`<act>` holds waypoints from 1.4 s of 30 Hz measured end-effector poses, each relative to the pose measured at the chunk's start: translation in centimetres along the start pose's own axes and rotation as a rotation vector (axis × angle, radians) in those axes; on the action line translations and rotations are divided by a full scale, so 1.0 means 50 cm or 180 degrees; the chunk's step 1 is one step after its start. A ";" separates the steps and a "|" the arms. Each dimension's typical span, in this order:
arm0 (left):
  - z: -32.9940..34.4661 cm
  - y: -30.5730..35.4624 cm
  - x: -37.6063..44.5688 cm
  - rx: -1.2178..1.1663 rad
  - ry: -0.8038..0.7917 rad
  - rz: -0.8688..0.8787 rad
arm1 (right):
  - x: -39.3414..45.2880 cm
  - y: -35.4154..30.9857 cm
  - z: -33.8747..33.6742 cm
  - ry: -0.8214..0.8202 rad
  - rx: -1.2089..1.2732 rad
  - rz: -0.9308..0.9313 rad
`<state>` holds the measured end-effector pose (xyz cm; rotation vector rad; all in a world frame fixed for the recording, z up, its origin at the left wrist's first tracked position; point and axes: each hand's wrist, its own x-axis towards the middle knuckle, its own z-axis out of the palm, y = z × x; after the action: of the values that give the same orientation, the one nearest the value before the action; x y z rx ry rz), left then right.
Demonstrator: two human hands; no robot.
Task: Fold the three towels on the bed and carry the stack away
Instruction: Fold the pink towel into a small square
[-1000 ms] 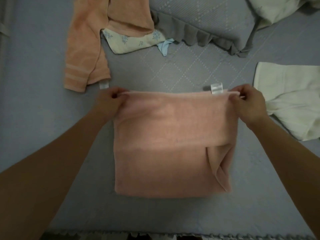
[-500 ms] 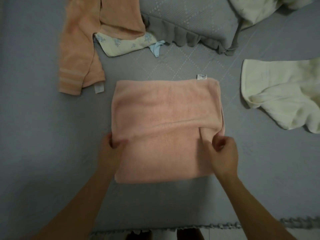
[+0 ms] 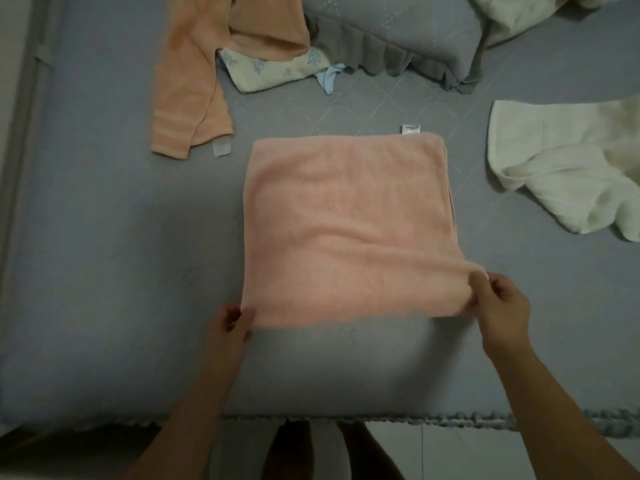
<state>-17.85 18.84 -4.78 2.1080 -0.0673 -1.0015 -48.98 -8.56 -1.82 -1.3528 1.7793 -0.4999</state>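
Note:
A pink towel [image 3: 346,220] lies folded into a rough square in the middle of the grey bed [image 3: 104,254], a white tag at its far right corner. My left hand [image 3: 230,327] pinches its near left corner. My right hand [image 3: 502,310] pinches the near right corner, which is pulled out and slightly raised. An orange towel [image 3: 194,81] lies crumpled at the far left. A cream towel [image 3: 568,168] lies unfolded at the right edge.
A floral cream cloth [image 3: 273,69] with a pale blue bit peeks from under the orange towel. A grey ruffled pillow [image 3: 398,32] lies at the far side, with pale bedding [image 3: 519,12] behind it. The bed's ruffled near edge [image 3: 450,419] runs below my hands, above the floor.
My hands let go of the far edge and came back to the near edge of the pink towel. They now pinch its near corners and draw them outward, flattening it.

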 end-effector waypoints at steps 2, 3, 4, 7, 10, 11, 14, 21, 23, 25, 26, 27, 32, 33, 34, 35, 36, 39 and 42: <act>0.007 -0.029 -0.009 -0.0213 -0.0187 -0.0280 | -0.011 0.037 -0.015 -0.0465 -0.0287 0.0109; 0.013 -0.041 -0.016 -0.0189 -0.0363 -0.0428 | -0.020 0.053 -0.021 -0.0747 -0.0470 0.0166; 0.018 -0.051 -0.023 -0.0071 -0.0526 -0.0514 | -0.029 0.065 -0.026 -0.0978 -0.0567 0.0217; 0.023 -0.053 -0.036 0.0102 -0.0636 -0.0477 | -0.046 0.081 -0.043 -0.1079 -0.0494 0.0147; 0.014 -0.036 -0.037 -0.0037 -0.0266 -0.0306 | -0.046 0.077 -0.055 -0.0645 0.0172 0.0192; 0.009 -0.034 -0.039 0.0060 -0.0202 -0.0276 | -0.044 0.078 -0.056 -0.0547 0.0293 0.0262; 0.004 -0.046 -0.048 0.0504 -0.0418 -0.0537 | -0.036 0.097 -0.051 -0.0837 -0.0200 0.0663; 0.012 -0.023 -0.037 0.0321 -0.0221 -0.0853 | -0.040 0.093 -0.054 -0.1177 -0.0288 0.0522; 0.015 -0.018 -0.034 0.0304 -0.0310 -0.0913 | -0.047 0.089 -0.049 -0.1269 -0.0116 0.0513; 0.014 -0.020 -0.032 0.0596 -0.0460 -0.0730 | -0.054 0.090 -0.046 -0.1526 -0.0194 0.0718; 0.011 -0.022 -0.031 0.0797 -0.0437 -0.0566 | -0.055 0.096 -0.050 -0.1725 -0.0345 0.0828; 0.006 -0.026 -0.030 0.1041 -0.0317 -0.0388 | -0.053 0.102 -0.057 -0.1883 -0.0496 0.0955; -0.003 -0.036 -0.021 0.1322 -0.0078 -0.0479 | -0.025 0.109 -0.095 -0.1880 -0.1054 0.0894; 0.002 -0.033 -0.017 0.1287 -0.0144 -0.0551 | -0.024 0.102 -0.092 -0.1941 -0.1173 0.0797; 0.006 -0.025 -0.011 0.1262 -0.0122 -0.0574 | -0.025 0.094 -0.086 -0.1969 -0.1280 0.0683; 0.010 -0.011 -0.005 0.1205 -0.0053 -0.0545 | -0.025 0.083 -0.078 -0.1873 -0.1347 0.0549; 0.014 0.007 0.004 0.1113 0.0034 -0.0480 | -0.022 0.070 -0.068 -0.1625 -0.1343 0.0434; 0.036 0.083 0.041 0.0694 0.0000 -0.0173 | 0.014 0.016 -0.035 -0.0751 -0.1199 0.0190; 0.065 0.160 0.110 0.0388 -0.0072 0.0157 | 0.068 -0.056 0.013 -0.0605 -0.1064 -0.0092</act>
<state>-14.14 9.33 -4.11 2.1943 -0.1952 -1.0145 -47.08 -12.57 -1.42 -1.5973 1.7385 -0.0836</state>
